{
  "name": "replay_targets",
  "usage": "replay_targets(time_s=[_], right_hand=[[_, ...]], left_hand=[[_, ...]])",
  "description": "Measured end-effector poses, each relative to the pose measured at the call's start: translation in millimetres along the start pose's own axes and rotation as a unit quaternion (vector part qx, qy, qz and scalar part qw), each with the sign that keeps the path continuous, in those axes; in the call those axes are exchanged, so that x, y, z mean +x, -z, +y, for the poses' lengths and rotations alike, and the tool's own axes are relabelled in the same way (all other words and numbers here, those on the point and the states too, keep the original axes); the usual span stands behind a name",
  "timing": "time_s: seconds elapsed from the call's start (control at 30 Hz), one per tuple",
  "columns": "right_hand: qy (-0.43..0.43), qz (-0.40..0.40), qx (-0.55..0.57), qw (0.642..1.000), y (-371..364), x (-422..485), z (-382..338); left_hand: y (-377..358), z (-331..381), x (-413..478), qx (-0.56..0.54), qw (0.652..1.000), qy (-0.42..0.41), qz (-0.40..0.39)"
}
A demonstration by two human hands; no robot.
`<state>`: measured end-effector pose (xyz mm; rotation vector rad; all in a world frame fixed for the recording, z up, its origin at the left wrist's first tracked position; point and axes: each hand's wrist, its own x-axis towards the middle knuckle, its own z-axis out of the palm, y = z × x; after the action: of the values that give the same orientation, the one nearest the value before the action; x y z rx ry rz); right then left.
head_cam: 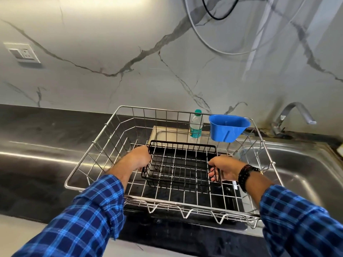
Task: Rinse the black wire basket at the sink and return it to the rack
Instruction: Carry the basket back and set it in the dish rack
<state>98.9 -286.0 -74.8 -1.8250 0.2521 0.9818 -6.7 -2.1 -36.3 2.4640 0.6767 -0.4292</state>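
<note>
The black wire basket (pixel 181 165) sits inside the large steel wire dish rack (pixel 109 135), low in its middle. My left hand (pixel 139 158) grips the basket's left rim. My right hand (pixel 225 168) grips its right rim, fingers curled through the wire. The steel sink basin (pixel 300 164) lies to the right of the rack, with the tap (pixel 293 115) behind it; no water runs from the tap.
A blue plastic cup holder (pixel 229 129) hangs on the rack's far right rim. A clear water bottle (pixel 196 127) with a green cap stands behind the rack. Dark countertop (pixel 46 127) extends left. A wall socket (pixel 24 52) and hanging cables (pixel 217 17) are on the marble wall.
</note>
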Motion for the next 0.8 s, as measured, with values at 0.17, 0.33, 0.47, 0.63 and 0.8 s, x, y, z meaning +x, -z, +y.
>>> replay_targets(time_s=[0.17, 0.33, 0.47, 0.63, 0.8], right_hand=[[0.002, -0.007, -0.008, 1.0, -7.6, -1.1, 2.4], [0.004, -0.021, -0.009, 1.0, -10.8, -4.1, 2.7], [0.004, -0.025, -0.002, 1.0, -11.4, -5.2, 4.2], [0.0, -0.024, -0.017, 1.0, -11.4, -4.0, 5.7], [0.001, -0.026, -0.038, 0.999, -11.1, -6.2, 6.9]], left_hand=[[1.3, -3.4, 3.7, 0.021, 0.999, 0.028, 0.018], [1.9, -4.8, 3.2, 0.053, 0.997, 0.043, 0.036], [2.1, -6.6, 4.7, 0.062, 0.997, 0.041, 0.035], [0.9, -7.6, 4.5, 0.05, 0.997, 0.047, 0.028], [-0.1, -8.7, 5.2, 0.042, 0.997, 0.053, 0.024]])
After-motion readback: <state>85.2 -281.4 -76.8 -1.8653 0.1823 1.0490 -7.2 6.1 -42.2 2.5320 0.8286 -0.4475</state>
